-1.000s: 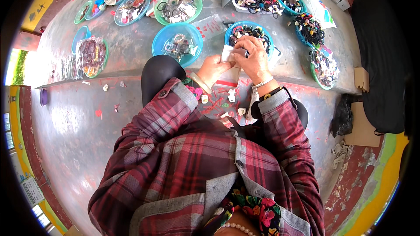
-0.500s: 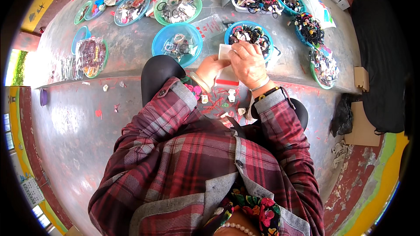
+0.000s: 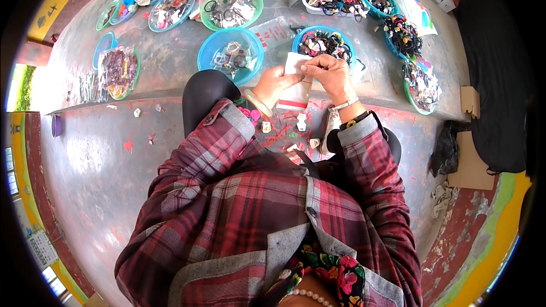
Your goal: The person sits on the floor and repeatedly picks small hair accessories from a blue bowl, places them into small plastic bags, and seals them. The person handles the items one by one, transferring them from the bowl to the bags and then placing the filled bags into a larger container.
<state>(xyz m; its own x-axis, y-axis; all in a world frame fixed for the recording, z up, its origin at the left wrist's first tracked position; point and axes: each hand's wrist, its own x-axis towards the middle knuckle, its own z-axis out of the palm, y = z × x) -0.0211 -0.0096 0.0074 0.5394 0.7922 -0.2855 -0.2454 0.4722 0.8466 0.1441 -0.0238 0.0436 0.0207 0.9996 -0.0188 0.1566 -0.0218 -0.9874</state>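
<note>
Between my hands is a flat white packet (image 3: 295, 90) with a red band along its lower end. My left hand (image 3: 271, 86) grips its left side, thumb lying across the front. At the upper right edge, the thumb and index finger of my right hand (image 3: 334, 81) are pinched together on the packet. Just beyond the packet stands a blue basin (image 3: 352, 45) heaped with dark and coloured hair ties (image 3: 325, 44). Left of it, another blue basin (image 3: 254, 40) holds small bagged items and hair ties.
Several more basins of hair ties and bagged goods cover the raised grey floor (image 3: 165, 57) ahead. A clear bag (image 3: 277, 29) lies between the blue basins. Small white cards (image 3: 301, 121) and red scraps litter the lower floor. A long black bag (image 3: 492, 79) lies at right.
My right hand has shifted right, off the packet's front, uncovering more of it. Its fingers now pinch the upper right edge. My left hand keeps its hold.
</note>
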